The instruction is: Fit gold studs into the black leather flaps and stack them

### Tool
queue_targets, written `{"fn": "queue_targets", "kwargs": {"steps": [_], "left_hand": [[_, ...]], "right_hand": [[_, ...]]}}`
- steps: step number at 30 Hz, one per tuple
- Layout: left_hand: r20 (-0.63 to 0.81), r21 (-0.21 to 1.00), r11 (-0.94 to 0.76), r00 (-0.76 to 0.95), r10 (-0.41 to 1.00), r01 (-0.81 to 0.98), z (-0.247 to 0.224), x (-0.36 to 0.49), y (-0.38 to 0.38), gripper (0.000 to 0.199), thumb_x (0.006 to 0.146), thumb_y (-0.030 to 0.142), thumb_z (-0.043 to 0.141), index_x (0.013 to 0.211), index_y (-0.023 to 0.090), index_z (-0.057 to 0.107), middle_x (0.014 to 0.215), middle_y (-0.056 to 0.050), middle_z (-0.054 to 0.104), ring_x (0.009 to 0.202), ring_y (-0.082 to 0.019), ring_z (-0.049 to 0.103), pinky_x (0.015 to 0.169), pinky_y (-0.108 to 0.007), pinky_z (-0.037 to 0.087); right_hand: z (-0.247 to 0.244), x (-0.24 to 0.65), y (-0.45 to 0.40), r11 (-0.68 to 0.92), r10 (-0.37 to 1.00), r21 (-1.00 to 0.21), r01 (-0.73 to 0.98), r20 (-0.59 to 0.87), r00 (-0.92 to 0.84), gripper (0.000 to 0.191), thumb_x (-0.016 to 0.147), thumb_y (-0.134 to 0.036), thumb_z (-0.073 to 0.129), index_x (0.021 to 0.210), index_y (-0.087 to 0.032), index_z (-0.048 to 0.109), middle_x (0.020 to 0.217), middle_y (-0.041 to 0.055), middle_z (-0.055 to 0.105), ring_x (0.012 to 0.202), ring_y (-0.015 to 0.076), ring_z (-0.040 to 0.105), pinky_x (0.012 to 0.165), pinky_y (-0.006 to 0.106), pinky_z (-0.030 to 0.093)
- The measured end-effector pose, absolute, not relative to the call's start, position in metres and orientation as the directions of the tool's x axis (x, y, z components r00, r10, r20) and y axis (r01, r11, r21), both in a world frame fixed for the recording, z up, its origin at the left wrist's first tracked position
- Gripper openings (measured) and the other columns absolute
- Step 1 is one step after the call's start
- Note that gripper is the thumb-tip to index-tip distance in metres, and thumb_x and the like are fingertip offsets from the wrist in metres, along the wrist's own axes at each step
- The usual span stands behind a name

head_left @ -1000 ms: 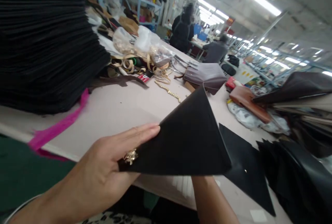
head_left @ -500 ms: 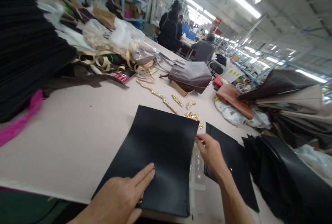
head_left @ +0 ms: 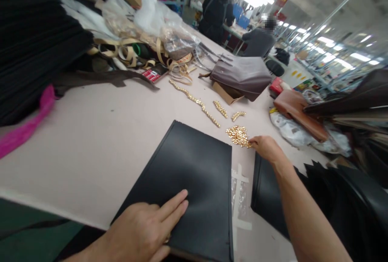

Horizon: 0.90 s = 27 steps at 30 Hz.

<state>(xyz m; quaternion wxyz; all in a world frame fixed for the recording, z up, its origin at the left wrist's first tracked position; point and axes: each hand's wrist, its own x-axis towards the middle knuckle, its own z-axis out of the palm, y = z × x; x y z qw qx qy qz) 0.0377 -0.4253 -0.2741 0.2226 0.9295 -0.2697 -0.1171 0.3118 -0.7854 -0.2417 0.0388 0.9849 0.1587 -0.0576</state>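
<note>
My left hand (head_left: 145, 225) lies on a black leather panel (head_left: 200, 173), index and middle fingers stretched flat. A small gold bit shows beside its curled lower fingers; whether they hold it is hidden. My right hand (head_left: 266, 148) reaches past the panel's far right corner, thumb and fingertips pinched together at the edge of a heap of small gold metal pieces (head_left: 238, 136). Whatever sits between those fingertips is too small to make out. Under my right forearm lies a second black panel (head_left: 268, 195), partly covered.
Gold pieces lie in a long row (head_left: 197, 102) beyond the panel, with two short rows nearby. A dark brown leather bag (head_left: 242, 74) and a brown leather piece (head_left: 300, 112) lie farther back. Black stacks flank both sides. Two people are in the background.
My right hand has moved from the panel's right edge forward to the gold heap. My left hand stays pressed on the panel. The view has shifted.
</note>
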Motion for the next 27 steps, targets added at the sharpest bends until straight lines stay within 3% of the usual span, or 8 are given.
{"fn": "queue_targets", "kwargs": {"steps": [4,8,16,19,24,27], "left_hand": [[-0.125,0.376,-0.75,0.773,-0.623,-0.544,-0.248,0.045,-0.426,0.071,0.078,0.02,0.068,0.146,0.013,0.047,0.159,-0.012,0.033,0.087,-0.027,0.073,0.07,-0.041,0.058],[-0.083,0.344,-0.742,0.768,-0.635,-0.575,-0.247,0.044,-0.424,0.067,0.083,0.031,0.069,0.144,0.013,0.048,0.157,-0.013,0.039,0.083,-0.024,0.073,0.064,-0.039,0.057],[0.024,0.314,-0.731,0.775,-0.632,-0.606,-0.252,0.041,-0.424,0.065,0.085,0.036,0.068,0.141,0.011,0.047,0.152,-0.012,0.049,0.081,-0.022,0.072,0.062,-0.039,0.056],[0.048,0.31,-0.738,0.785,-0.618,-0.599,-0.253,0.039,-0.424,0.066,0.083,0.037,0.071,0.139,0.013,0.049,0.151,-0.01,0.049,0.081,-0.021,0.071,0.062,-0.038,0.056],[0.09,0.281,-0.754,0.799,-0.595,-0.593,-0.255,0.036,-0.425,0.063,0.083,0.044,0.07,0.136,0.015,0.051,0.149,-0.006,0.053,0.073,-0.02,0.069,0.057,-0.038,0.053],[0.121,0.269,-0.76,0.803,-0.583,-0.592,-0.253,0.036,-0.425,0.063,0.083,0.045,0.071,0.135,0.015,0.053,0.144,-0.005,0.057,0.069,-0.019,0.068,0.054,-0.039,0.05]], "right_hand": [[-0.241,0.327,-0.785,-0.948,0.278,0.101,0.303,-0.21,0.937,0.03,0.087,-0.012,0.05,0.078,-0.01,0.079,0.079,0.0133,0.076,0.086,0.0269,0.073,0.081,0.041,0.045],[-0.239,0.337,-0.782,-0.951,0.249,0.128,0.282,-0.223,0.942,0.018,0.075,-0.012,0.063,0.069,-0.021,0.077,0.073,0.0119,0.075,0.075,0.0326,0.071,0.073,0.043,0.046],[-0.248,0.338,-0.785,-0.983,0.073,0.155,0.098,-0.161,0.984,0.013,0.071,-0.022,0.063,0.079,-0.018,0.074,0.071,0.0131,0.07,0.067,0.0283,0.062,0.063,0.039,0.038],[-0.248,0.336,-0.784,-0.994,0.024,0.105,0.039,-0.134,0.991,0.013,0.067,-0.019,0.065,0.075,-0.017,0.074,0.07,0.011,0.07,0.07,0.0263,0.063,0.066,0.037,0.039],[-0.234,0.32,-0.779,-0.999,-0.033,-0.042,-0.035,-0.04,0.999,0.012,0.064,-0.022,0.065,0.069,-0.019,0.076,0.065,0.0099,0.071,0.075,0.0313,0.068,0.069,0.039,0.043],[-0.224,0.292,-0.764,-0.984,-0.043,-0.172,-0.045,-0.018,0.999,0.024,0.07,-0.032,0.064,0.081,-0.017,0.078,0.068,0.0093,0.074,0.07,0.0291,0.07,0.067,0.038,0.049]]}}
